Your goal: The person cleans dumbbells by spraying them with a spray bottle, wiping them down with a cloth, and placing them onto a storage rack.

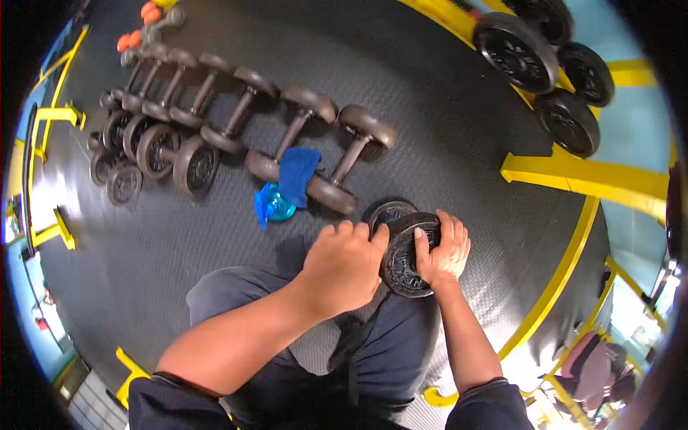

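A black weight plate (406, 261) stands tilted in front of my knees, its raised lettering facing me. My right hand (443, 251) grips its right side, thumb on the face and fingers over the outer edge. Curled into a fist, my left hand (342, 266) is at the plate's left edge, its index finger against or very near the rim. What the left fingers hold, if anything, is hidden by the back of the hand. Behind the gripped plate, a second round plate (390, 210) is partly covered.
Rows of brown dumbbells (292, 132) line the black rubber floor (444, 136). A blue towel (298, 175) drapes over one, beside a blue-turquoise item (273, 204). Black plates (514, 54) hang on a yellow rack (588, 183) at right. Small orange dumbbells (129, 41) lie far left.
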A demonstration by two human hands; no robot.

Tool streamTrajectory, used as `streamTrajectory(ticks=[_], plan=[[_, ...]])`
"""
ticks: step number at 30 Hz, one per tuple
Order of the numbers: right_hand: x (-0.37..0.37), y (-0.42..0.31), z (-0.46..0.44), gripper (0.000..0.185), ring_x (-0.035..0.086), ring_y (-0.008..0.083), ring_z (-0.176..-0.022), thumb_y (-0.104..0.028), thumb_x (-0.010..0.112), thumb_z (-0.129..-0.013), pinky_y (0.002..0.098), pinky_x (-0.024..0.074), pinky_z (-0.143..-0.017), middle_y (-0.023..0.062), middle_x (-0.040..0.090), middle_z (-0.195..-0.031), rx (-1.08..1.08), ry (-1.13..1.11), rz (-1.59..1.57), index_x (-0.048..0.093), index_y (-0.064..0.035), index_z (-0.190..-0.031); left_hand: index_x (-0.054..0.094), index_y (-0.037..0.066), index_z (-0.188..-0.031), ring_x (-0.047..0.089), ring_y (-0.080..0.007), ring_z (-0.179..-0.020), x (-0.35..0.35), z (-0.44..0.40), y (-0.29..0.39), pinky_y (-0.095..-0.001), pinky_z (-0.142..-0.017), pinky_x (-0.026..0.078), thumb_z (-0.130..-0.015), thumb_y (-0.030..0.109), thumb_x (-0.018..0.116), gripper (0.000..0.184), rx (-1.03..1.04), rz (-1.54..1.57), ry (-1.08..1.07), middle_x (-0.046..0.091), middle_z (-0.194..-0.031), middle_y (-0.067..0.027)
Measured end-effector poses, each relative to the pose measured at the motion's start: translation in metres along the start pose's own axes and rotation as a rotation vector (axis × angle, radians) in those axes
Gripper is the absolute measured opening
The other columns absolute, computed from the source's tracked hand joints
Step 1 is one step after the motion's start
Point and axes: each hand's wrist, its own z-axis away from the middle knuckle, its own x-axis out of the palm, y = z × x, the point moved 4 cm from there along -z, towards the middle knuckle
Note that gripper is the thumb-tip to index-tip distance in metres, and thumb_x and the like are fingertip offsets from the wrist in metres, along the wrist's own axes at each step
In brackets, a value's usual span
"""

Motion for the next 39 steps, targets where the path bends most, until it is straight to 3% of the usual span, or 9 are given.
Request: streamTrajectory(ticks=[13, 16, 19, 31, 32, 33, 35, 37, 39], plan=[[0.000, 0.008, -0.008, 0.056, 0.050, 0.0371, -0.110, -0.038, 0.062, -0.081, 0.0451, 0.0390, -0.096, 0.0183, 0.053, -0.122, -0.061, -0.165, -0.108, 0.051, -0.0086, -0.127, 0.036, 0.003, -0.139, 0.050, -0.0359, -0.119, 0.071, 0.072, -0.021, -0.0447, -0.101, 0.040, -0.083, 0.033, 0.064, 0.070, -0.391, 0.554, -0.409, 0.053, -0.124, -0.0219], [0.003, 0.019, -0.014, 0.058, 0.049, 0.0345, -0.117, -0.036, 0.066, -0.080, 0.0396, 0.0379, -0.100, 0.0211, 0.053, -0.125, 0.445, -0.478, -0.466, 0.052, -0.0034, -0.127, 0.044, 0.003, -0.130, 0.050, -0.0377, -0.120, 0.089, 0.096, -0.019, -0.0437, -0.100, 0.041, -0.083, 0.032, 0.063, 0.059, -0.575, 0.745, -0.397, 0.053, -0.125, -0.0220], [-0.026, -0.018, -0.040, 0.056, 0.054, 0.0351, -0.115, -0.034, 0.067, -0.079, 0.0373, 0.0421, -0.098, 0.0210, 0.059, -0.121, 0.361, -0.702, 0.012, 0.055, -0.0036, -0.125, 0.043, 0.003, -0.131, 0.049, -0.0374, -0.121, 0.082, 0.111, -0.011, -0.0435, -0.101, 0.040, -0.083, 0.033, 0.062, 0.059, -0.585, 0.943, -0.334, 0.052, -0.127, -0.0217], [-0.042, -0.090, -0.124, 0.046, 0.059, 0.0326, -0.110, -0.035, 0.065, -0.080, 0.0358, 0.0455, -0.095, 0.0191, 0.062, -0.117, 0.307, -0.957, 0.054, 0.064, -0.0028, -0.113, 0.044, 0.004, -0.134, 0.050, -0.0365, -0.121, -0.007, 0.092, -0.013, -0.0424, -0.101, 0.041, -0.083, 0.039, 0.065, 0.065, -0.810, 1.192, -0.103, 0.051, -0.130, -0.0222], [-0.032, -0.096, -0.135, 0.044, 0.059, 0.0367, -0.107, -0.036, 0.066, -0.077, 0.0392, 0.0458, -0.094, 0.0209, 0.061, -0.116, -0.046, -0.988, 0.156, 0.067, -0.0008, -0.104, 0.044, 0.003, -0.133, 0.052, -0.0363, -0.118, -0.010, 0.090, -0.010, -0.0419, -0.098, 0.043, -0.083, 0.038, 0.066, 0.065, -0.758, 1.218, -0.054, 0.052, -0.129, -0.0227], [-0.010, -0.090, -0.145, 0.044, 0.059, 0.0367, -0.107, -0.036, 0.066, -0.077, 0.0392, 0.0458, -0.094, 0.0209, 0.061, -0.116, -0.057, -1.017, 0.149, 0.067, -0.0008, -0.104, 0.044, 0.003, -0.133, 0.054, -0.0360, -0.116, -0.008, 0.085, -0.009, -0.0413, -0.096, 0.044, -0.082, 0.037, 0.068, 0.065, -0.711, 1.241, -0.002, 0.053, -0.127, -0.0232], [0.049, -0.063, -0.148, 0.045, 0.060, 0.0352, -0.105, -0.033, 0.069, -0.076, 0.0335, 0.0467, -0.091, 0.0266, 0.062, -0.110, -0.006, -1.323, 0.423, 0.065, 0.0054, -0.098, 0.045, 0.003, -0.132, 0.055, -0.0352, -0.114, 0.013, 0.075, -0.012, -0.0415, -0.094, 0.046, -0.081, 0.034, 0.069, 0.064, -0.750, 1.263, 0.063, 0.055, -0.124, -0.0242], [0.094, -0.049, -0.141, 0.054, 0.061, 0.0365, -0.101, -0.038, 0.070, -0.075, 0.0426, 0.0501, -0.086, 0.0256, 0.063, -0.105, -0.042, -1.432, 0.483, 0.062, 0.0053, -0.107, 0.046, 0.003, -0.131, 0.056, -0.0343, -0.114, 0.036, 0.061, -0.017, -0.0417, -0.094, 0.046, -0.080, 0.034, 0.070, 0.064, -0.858, 1.140, -0.028, 0.056, -0.122, -0.0241], [0.119, -0.034, -0.127, 0.066, 0.061, 0.0353, -0.095, -0.045, 0.069, -0.076, 0.0545, 0.0505, -0.078, 0.0220, 0.063, -0.094, 0.446, -1.740, 0.543, 0.056, 0.0047, -0.118, 0.047, 0.004, -0.129, 0.055, -0.0395, -0.110, 0.043, 0.045, -0.014, -0.0434, -0.095, 0.044, -0.079, 0.036, 0.068, 0.063, -0.926, 1.114, -0.070, 0.056, -0.118, -0.0264]])
